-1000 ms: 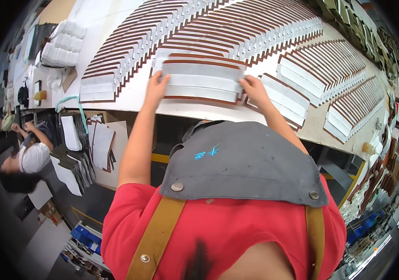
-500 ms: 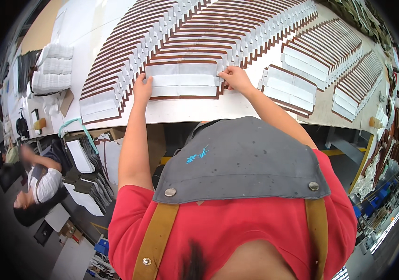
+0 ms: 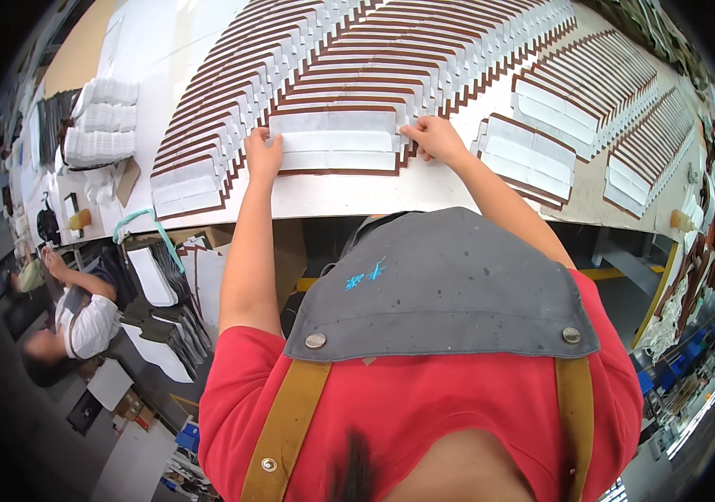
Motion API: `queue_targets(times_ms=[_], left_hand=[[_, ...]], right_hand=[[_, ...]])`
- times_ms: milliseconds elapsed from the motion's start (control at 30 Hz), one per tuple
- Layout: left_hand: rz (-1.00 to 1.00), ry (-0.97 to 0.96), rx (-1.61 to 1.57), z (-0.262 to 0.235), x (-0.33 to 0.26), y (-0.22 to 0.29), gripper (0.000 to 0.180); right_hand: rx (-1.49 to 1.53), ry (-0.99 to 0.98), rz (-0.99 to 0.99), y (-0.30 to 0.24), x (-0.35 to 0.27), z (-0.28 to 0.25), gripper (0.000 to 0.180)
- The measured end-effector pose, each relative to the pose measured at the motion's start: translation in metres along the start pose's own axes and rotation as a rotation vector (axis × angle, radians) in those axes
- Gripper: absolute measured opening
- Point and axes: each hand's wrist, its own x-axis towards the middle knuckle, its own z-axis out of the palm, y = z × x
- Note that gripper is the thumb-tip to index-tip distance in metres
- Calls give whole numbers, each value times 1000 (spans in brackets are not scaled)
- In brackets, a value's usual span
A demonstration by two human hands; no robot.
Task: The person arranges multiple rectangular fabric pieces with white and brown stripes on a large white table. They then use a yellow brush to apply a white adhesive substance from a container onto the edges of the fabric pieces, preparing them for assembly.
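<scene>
A flat white panel [image 3: 337, 140] with brown edges lies at the near end of a long overlapping row of similar panels. My left hand [image 3: 263, 156] is closed at its left edge, the thumb by the panel's side. At the panel's right edge, my right hand [image 3: 439, 140] pinches with thumb and forefinger, its other fingers curled beneath. The panel rests on the white table [image 3: 316, 194] with its long side toward me. Where the fingertips meet the panel's edges is partly hidden.
Another overlapping row [image 3: 186, 188] lies to the left, with shorter rows [image 3: 629, 180] and a small pile [image 3: 529, 159] at right. Bundled white pieces [image 3: 102, 125] stand far left. Below the table's left edge hang dark and white pieces [image 3: 161, 335]; a co-worker [image 3: 86, 318] sits beyond.
The view has shifted slightly, so the table appears a little farther right. Both my hands stay at the panel's two ends. The co-worker's arms and head have moved.
</scene>
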Motion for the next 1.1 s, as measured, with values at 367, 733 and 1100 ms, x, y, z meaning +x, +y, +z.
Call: queue_targets(times_ms=[367, 733, 1100], left_hand=[[293, -142, -311, 49, -83, 125, 24], [23, -676, -489, 136, -135, 225, 46], [66, -539, -343, 160, -144, 234, 32]], right_hand=[[-100, 676, -23, 168, -79, -150, 22], [-369, 879, 104, 216, -109, -155, 48], [79, 672, 161, 248, -100, -175, 42]])
